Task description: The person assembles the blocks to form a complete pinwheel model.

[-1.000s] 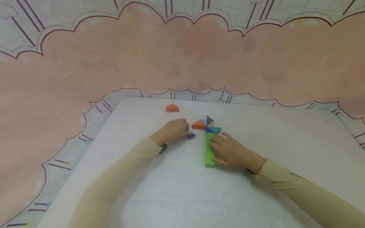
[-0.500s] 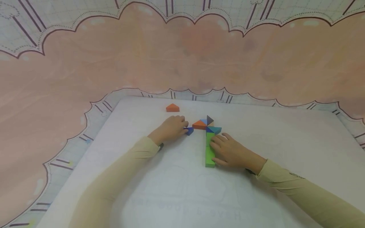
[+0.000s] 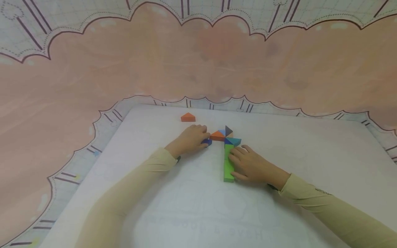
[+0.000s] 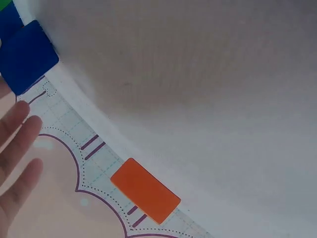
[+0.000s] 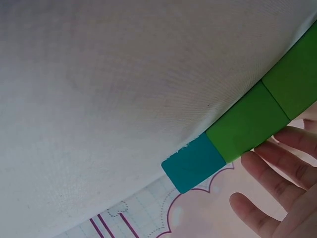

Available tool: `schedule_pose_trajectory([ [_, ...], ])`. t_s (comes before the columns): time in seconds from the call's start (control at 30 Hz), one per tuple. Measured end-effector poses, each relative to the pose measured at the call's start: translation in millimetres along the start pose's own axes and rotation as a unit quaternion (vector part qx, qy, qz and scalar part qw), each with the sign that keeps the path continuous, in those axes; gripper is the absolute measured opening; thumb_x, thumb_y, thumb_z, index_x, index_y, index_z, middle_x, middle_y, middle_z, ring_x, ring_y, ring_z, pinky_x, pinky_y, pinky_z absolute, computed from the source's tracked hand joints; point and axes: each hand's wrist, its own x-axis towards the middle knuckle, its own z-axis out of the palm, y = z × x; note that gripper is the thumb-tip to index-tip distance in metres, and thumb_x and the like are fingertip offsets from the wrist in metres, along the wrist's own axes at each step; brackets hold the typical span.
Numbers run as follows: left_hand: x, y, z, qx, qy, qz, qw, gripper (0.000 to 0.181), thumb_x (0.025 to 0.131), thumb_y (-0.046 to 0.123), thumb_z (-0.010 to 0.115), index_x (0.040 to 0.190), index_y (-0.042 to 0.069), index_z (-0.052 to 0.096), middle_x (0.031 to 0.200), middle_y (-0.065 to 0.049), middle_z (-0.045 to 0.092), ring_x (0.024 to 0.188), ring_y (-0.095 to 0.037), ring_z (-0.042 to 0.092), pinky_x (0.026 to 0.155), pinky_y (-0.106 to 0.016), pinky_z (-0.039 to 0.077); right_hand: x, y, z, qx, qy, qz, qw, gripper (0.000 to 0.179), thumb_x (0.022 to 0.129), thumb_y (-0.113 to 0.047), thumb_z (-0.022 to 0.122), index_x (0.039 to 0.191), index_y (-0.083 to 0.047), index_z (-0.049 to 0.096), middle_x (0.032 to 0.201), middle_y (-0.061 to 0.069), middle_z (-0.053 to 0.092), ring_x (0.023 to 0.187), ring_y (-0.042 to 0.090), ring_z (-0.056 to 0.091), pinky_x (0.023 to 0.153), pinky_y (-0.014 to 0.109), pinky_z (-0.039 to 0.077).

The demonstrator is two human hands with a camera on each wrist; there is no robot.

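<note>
My left hand [image 3: 190, 139] pinches a dark blue triangular block [image 3: 207, 141], partly covered by the fingers, just left of a pinwheel of blocks. In the left wrist view the blue block [image 4: 29, 57] is at the upper left, above several fingertips [image 4: 30, 130]. The pinwheel has an orange triangle [image 3: 218, 136], a light blue piece, a dark triangle [image 3: 228, 131] and a teal triangle [image 3: 234, 141]. Below it runs a column of two green blocks [image 3: 228, 168]. Fingers and thumb of my right hand [image 3: 252, 164] touch the column's right side; in the right wrist view the fingertips [image 5: 252, 161] lie along it.
A loose orange triangular block [image 3: 187, 117] lies near the far edge of the white table [image 3: 173, 210], behind my left hand. A patterned cloth with scalloped edges [image 3: 173, 62] surrounds the table's far and left sides.
My left hand has turned the blue block and shifted it up, then slightly right, closer to the orange triangle of the pinwheel. The right hand has stayed against the green blocks.
</note>
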Motion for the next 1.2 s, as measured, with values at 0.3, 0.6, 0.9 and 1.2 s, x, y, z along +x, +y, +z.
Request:
schedule_pose_trajectory([
  [0.3,-0.7,3.8,1.2,-0.021,0.031,0.085,0.9957,0.025,0.09,0.026,0.063,0.113,0.017,0.063,0.115,-0.006,0.06,0.099,-0.02,0.058,0.092,-0.032,0.048,-0.3,-0.3,-0.4,-0.004,0.003,0.0,1.0,0.051,0.088,-0.045,0.055,0.117,-0.003,0.054,0.119,0.013,0.057,0.112,0.027,0.053,0.097,0.046,0.042],
  [0.6,-3.6,4.4,-3.3,-0.037,0.033,0.07,0.9963,0.029,0.088,0.025,0.064,0.117,0.018,0.06,0.117,-0.007,0.06,0.103,-0.021,0.058,0.094,-0.034,0.047,0.3,-0.7,-0.8,-0.005,-0.006,0.005,1.0,0.05,0.089,-0.045,0.053,0.119,-0.004,0.053,0.12,0.013,0.057,0.112,0.027,0.053,0.097,0.047,0.042],
  [0.9,-1.2,5.2,-1.2,-0.014,0.072,0.118,0.9903,0.025,0.089,0.009,0.062,0.111,0.02,0.065,0.114,-0.008,0.063,0.102,-0.023,0.061,0.095,-0.034,0.047,0.0,-0.5,-1.2,-0.005,0.002,0.001,1.0,0.05,0.088,-0.045,0.055,0.117,-0.003,0.054,0.118,0.013,0.057,0.111,0.028,0.053,0.097,0.047,0.042],
  [1.2,-4.4,5.8,-1.4,0.004,0.074,0.081,0.9939,0.019,0.087,0.022,0.066,0.103,0.013,0.063,0.094,-0.003,0.06,0.086,-0.018,0.055,0.087,-0.031,0.047,-1.1,-1.3,0.0,-0.001,0.007,0.002,1.0,0.049,0.089,-0.044,0.054,0.118,-0.004,0.053,0.118,0.012,0.057,0.111,0.027,0.053,0.097,0.046,0.042],
])
